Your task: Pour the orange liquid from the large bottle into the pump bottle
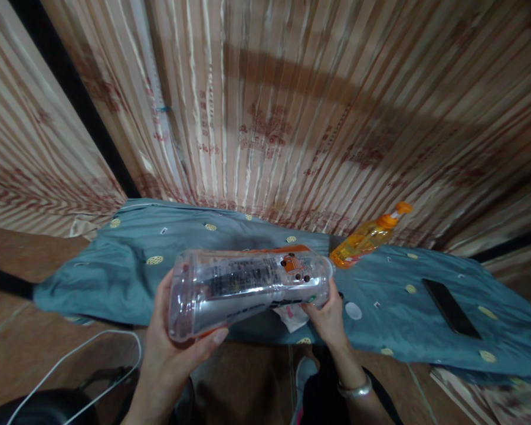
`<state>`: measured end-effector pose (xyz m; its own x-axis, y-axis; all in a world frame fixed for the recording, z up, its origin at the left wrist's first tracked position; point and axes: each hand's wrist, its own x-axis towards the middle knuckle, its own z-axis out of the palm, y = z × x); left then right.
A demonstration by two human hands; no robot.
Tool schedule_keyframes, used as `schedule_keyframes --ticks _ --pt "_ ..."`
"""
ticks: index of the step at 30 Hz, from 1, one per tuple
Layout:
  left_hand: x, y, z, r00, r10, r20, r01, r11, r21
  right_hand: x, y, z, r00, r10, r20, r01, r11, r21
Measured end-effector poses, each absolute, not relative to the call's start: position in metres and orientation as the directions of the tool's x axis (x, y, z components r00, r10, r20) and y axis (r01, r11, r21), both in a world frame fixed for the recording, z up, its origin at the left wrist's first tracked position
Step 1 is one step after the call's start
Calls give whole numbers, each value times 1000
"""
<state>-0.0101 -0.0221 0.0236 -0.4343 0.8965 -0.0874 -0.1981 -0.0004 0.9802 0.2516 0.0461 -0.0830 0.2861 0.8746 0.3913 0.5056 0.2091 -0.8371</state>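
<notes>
A large clear plastic bottle (248, 283) lies sideways in the air over the cloth, its wide end to the left and its narrow end to the right. It carries dark print and a small orange vehicle picture. My left hand (177, 348) grips the wide end, thumb along the near side. My right hand (327, 313) is closed round the narrow end. Just past that end stands a bottle of orange liquid with a pump top (365, 239). Close to my right hand are a white round disc (353, 311) and a crumpled white and pink wrapper (292, 319), partly hidden.
A blue-green cloth with yellow patterns (137, 236) covers the long narrow surface. A black phone (451, 308) lies on its right part. Behind hangs a striped curtain (265, 118). A white cable (71, 354) loops at the lower left.
</notes>
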Motion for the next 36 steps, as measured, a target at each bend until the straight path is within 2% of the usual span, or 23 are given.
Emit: schedule_keyframes --ticks 36 --pt "-10 -21 25 -449 890 -77 -168 0 986 256 47 -93 280 859 428 531 233 -815"
